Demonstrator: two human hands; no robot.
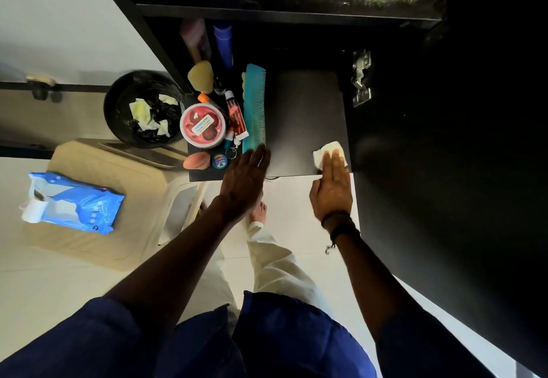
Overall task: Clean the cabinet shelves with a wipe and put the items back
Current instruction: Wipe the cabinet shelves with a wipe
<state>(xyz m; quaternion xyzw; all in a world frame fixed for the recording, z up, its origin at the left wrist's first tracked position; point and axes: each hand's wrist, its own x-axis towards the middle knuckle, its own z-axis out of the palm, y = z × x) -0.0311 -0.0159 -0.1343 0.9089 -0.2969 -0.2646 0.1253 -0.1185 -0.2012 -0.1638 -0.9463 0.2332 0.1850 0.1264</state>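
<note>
Now the right hand (330, 188) lies flat with straight fingers and presses a white wipe (327, 151) onto the front right corner of the black shelf (305, 111). The left hand (244, 179) is also released, its straight fingers touching the near end of the teal comb (254, 108), which lies beside a red tube (235, 116) and a round red-lidded jar (202, 125) (all gathered on the left part of the shelf). To the left, a blue wipe pack (77, 202) rests on a beige stool (118, 170), and a black bin (118, 102) holds crumpled wipes (141, 111).
</note>
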